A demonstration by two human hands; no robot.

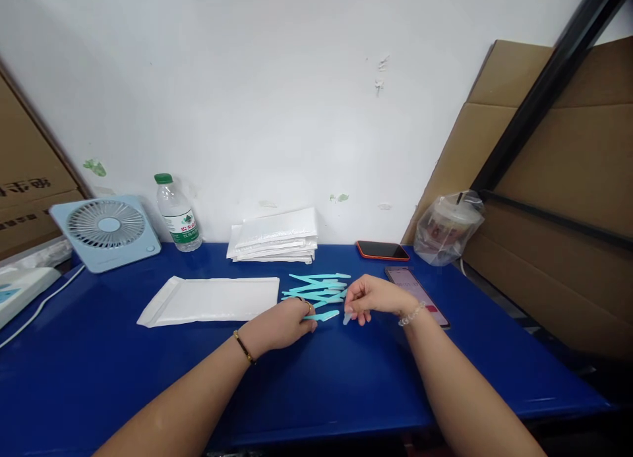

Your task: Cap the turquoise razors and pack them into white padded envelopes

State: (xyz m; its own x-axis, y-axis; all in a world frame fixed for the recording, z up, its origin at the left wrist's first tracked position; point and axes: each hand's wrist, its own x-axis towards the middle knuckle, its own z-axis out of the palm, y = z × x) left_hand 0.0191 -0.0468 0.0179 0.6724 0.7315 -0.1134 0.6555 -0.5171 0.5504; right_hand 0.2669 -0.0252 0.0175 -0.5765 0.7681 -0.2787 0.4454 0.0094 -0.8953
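My left hand is closed on the handle of a turquoise eyebrow razor, whose blade end points right. Just to its right, my right hand pinches a small translucent cap, held apart from the razor's tip. Behind both hands, several more turquoise eyebrow razors lie in a loose, crossed pile on the blue table. A white padded envelope lies flat to the left of the pile, its right end near my left hand.
A stack of white padded envelopes sits against the wall. To the left stand a bottle and a light blue fan. On the right are an orange-edged phone, another phone and a bagged drink cup.
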